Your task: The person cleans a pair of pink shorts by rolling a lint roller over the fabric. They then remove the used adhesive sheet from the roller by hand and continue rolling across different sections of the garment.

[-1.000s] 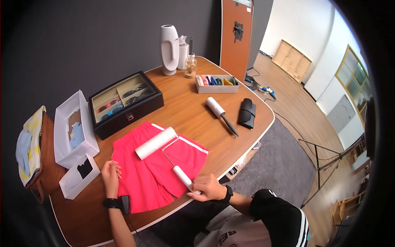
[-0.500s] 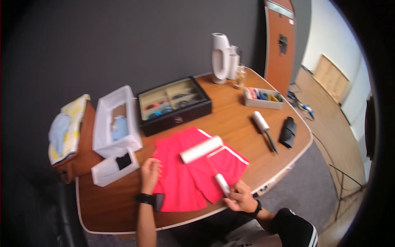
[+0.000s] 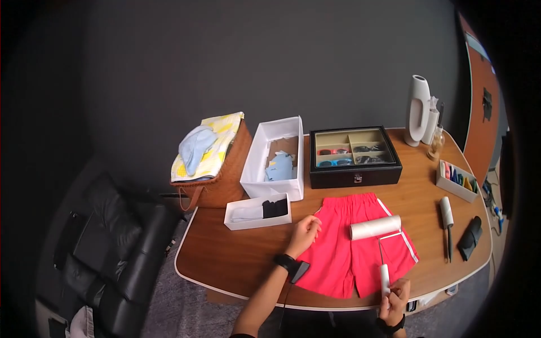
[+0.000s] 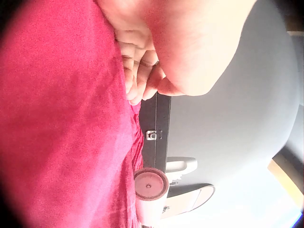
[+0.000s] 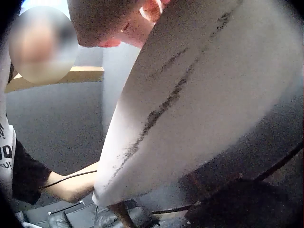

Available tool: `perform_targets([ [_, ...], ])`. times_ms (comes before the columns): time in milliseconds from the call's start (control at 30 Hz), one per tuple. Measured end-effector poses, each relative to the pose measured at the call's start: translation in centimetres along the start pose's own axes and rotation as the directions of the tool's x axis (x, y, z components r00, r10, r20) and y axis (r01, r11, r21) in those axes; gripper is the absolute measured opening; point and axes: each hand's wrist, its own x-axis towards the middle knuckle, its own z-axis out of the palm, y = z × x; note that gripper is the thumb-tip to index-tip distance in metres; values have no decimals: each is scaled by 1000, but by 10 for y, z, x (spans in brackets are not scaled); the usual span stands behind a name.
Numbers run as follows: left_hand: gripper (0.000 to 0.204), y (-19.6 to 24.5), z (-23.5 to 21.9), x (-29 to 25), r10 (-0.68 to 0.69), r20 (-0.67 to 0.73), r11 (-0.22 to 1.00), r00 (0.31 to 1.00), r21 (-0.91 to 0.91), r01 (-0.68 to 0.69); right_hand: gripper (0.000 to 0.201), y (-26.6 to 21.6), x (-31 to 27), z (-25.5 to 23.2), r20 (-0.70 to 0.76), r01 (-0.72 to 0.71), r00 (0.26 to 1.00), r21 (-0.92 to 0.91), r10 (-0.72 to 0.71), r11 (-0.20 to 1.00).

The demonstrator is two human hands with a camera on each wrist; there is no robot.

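Pink shorts (image 3: 338,259) with white side stripes lie spread flat on the table. Across their right half rests a large white lint roller (image 3: 375,227) on a bent wire frame. My right hand (image 3: 395,298) grips its white handle (image 3: 385,279) by the table's front edge. At the left edge of the shorts is my left hand (image 3: 305,234), its fingers loosely curled and holding nothing. The left wrist view shows those fingertips (image 4: 135,92) right at the pink cloth, with the roller's round end (image 4: 151,184) beyond. A pale, black-streaked surface fills much of the right wrist view.
Behind the shorts stands a black glasses case (image 3: 355,174). To its left are a white bin (image 3: 252,174), a small sock box (image 3: 256,224) and a brown basket (image 3: 225,183). On the right lie a smaller lint roller (image 3: 446,213), a black pouch (image 3: 470,239) and another box (image 3: 457,187).
The head view has swung left, so the table sits further right and a black sofa shows. Both hands and the lint roller keep about the same places on the shorts.
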Motion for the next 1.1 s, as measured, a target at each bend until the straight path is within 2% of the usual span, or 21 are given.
perform_targets([
  [67,17,3,1,1,0,11,1000,1000,1,0,22,-7,0,1,-17,-86,996,74,88,994],
  [100,17,4,2,1,11,10,1000,1000,2,-11,22,-8,1,3,-23,-77,997,74,79,994],
  [167,16,6,2,0,-28,17,1000,999,8,28,22,-9,1,7,-56,-173,984,-32,171,984],
  [267,16,3,3,-3,-5,9,1000,1000,-12,5,24,-9,10,9,-22,-227,974,-72,226,971],
  [400,17,7,3,-5,-16,3,1000,1000,-7,16,25,-12,15,13,-41,-198,980,-82,196,977],
  [500,17,1,2,-1,-16,10,1000,1000,-12,16,25,-16,21,13,-51,-215,976,-124,210,969],
  [600,18,2,2,1,-5,21,1000,1000,-7,5,26,-18,20,14,-52,-263,964,-90,259,961],
  [700,17,-1,4,-2,-27,19,999,999,-30,28,26,-18,20,12,3,-275,961,-126,277,953],
  [767,16,-2,1,-2,-16,19,998,1000,-56,17,27,-16,21,13,-10,-224,974,-144,225,964],
  [1100,16,-5,1,0,-10,14,1000,1000,-29,10,26,-16,24,13,4,-191,981,-195,195,962],
])
